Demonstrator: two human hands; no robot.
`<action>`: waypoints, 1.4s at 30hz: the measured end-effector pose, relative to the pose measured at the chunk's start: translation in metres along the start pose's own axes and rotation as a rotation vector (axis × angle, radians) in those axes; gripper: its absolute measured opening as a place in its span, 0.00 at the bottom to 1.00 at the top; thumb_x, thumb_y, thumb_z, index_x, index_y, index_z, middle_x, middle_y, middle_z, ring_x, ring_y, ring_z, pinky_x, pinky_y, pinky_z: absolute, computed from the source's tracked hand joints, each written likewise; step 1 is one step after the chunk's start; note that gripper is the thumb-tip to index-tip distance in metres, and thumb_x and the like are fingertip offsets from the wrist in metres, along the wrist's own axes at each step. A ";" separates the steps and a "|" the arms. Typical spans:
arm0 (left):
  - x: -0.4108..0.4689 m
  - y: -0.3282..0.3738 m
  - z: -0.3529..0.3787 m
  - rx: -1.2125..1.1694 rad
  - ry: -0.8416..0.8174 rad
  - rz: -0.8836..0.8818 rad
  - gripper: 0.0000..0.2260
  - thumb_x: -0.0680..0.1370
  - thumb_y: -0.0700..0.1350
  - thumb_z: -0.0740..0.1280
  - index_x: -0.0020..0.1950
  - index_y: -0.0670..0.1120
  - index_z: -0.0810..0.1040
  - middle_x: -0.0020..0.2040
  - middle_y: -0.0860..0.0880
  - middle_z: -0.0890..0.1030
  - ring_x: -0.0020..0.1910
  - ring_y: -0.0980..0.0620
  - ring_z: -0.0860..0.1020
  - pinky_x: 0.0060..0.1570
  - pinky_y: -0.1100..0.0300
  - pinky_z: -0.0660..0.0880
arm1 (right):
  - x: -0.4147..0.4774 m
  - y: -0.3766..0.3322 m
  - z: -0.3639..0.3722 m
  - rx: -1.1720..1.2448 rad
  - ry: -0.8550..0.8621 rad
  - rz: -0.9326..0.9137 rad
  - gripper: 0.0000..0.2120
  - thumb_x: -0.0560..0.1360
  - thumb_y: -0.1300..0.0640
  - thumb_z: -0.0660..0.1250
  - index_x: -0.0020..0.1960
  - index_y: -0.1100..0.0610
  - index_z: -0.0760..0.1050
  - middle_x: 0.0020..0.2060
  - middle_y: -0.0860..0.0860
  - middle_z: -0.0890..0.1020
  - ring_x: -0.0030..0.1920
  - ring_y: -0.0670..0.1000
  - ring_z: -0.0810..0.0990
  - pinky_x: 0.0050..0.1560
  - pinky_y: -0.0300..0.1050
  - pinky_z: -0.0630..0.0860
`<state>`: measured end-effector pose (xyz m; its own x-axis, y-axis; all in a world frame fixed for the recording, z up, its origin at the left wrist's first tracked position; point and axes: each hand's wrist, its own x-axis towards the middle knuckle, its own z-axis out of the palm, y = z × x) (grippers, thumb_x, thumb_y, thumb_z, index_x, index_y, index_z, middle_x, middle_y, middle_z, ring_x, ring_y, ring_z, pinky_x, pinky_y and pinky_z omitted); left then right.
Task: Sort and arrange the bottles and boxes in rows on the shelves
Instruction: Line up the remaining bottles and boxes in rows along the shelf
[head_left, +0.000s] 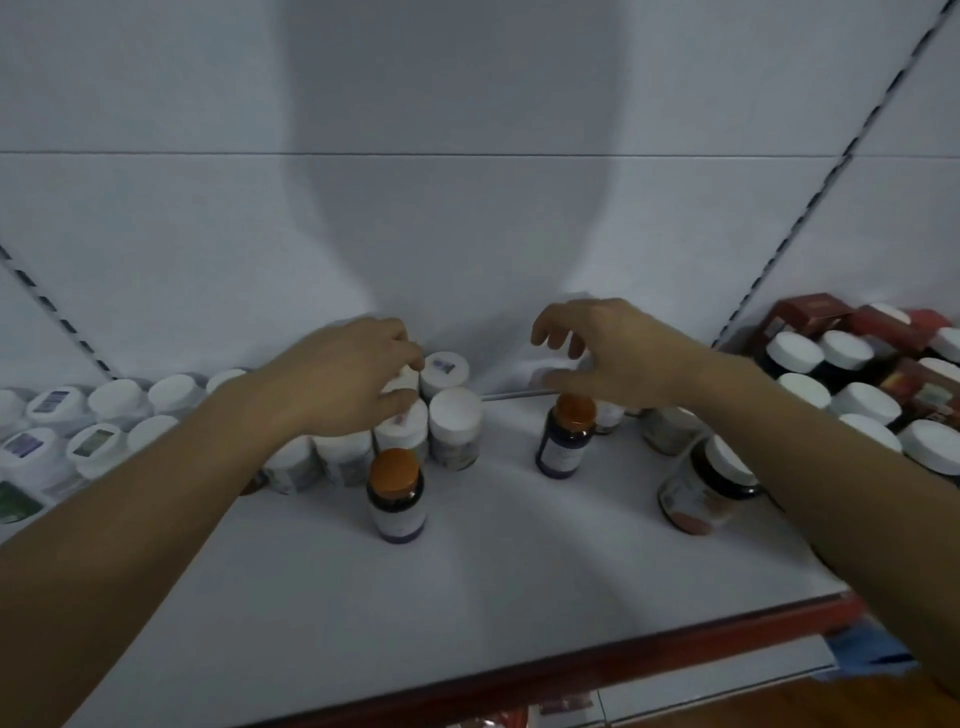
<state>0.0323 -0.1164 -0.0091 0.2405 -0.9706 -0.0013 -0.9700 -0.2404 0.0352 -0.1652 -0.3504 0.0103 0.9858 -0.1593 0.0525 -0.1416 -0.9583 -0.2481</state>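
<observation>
Red trim (571, 660) runs along the front edge of the white shelf (467, 597). Nearest, the front orange-capped bottle (396, 493) stands upright, just in front of the left hand (353, 384). That hand pinches a white-lidded bottle (402, 383) between thumb and fingertips, at the end of the white-lidded rows (119, 400). The back orange-capped bottle (566, 436) stands under the right hand (613, 358), whose fingers are loosely curled and hold nothing. Far right are dark jars (795, 353), with red boxes (810, 312) behind.
</observation>
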 end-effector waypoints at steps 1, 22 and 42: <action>0.004 0.005 -0.003 0.006 0.009 0.009 0.16 0.81 0.55 0.65 0.66 0.51 0.78 0.57 0.49 0.75 0.56 0.47 0.75 0.55 0.50 0.74 | -0.006 0.010 -0.009 -0.015 0.008 0.012 0.17 0.75 0.45 0.72 0.62 0.47 0.74 0.52 0.45 0.77 0.46 0.44 0.78 0.48 0.42 0.78; 0.150 0.213 -0.010 0.122 0.081 0.152 0.17 0.78 0.62 0.65 0.64 0.56 0.75 0.60 0.56 0.75 0.60 0.52 0.70 0.51 0.55 0.60 | -0.065 0.161 -0.058 -0.309 -0.323 0.070 0.31 0.73 0.42 0.74 0.72 0.50 0.69 0.60 0.50 0.79 0.57 0.52 0.76 0.54 0.48 0.75; 0.149 0.228 0.017 -0.205 0.164 0.132 0.18 0.75 0.54 0.74 0.63 0.59 0.73 0.59 0.57 0.72 0.60 0.56 0.68 0.59 0.50 0.66 | -0.061 0.181 -0.048 -0.371 -0.203 -0.037 0.24 0.70 0.39 0.72 0.60 0.51 0.74 0.53 0.51 0.80 0.53 0.55 0.78 0.51 0.53 0.78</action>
<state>-0.1534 -0.3154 -0.0185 0.1308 -0.9753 0.1778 -0.9703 -0.0891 0.2250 -0.2557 -0.5258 0.0087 0.9833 -0.1086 -0.1463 -0.0917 -0.9888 0.1176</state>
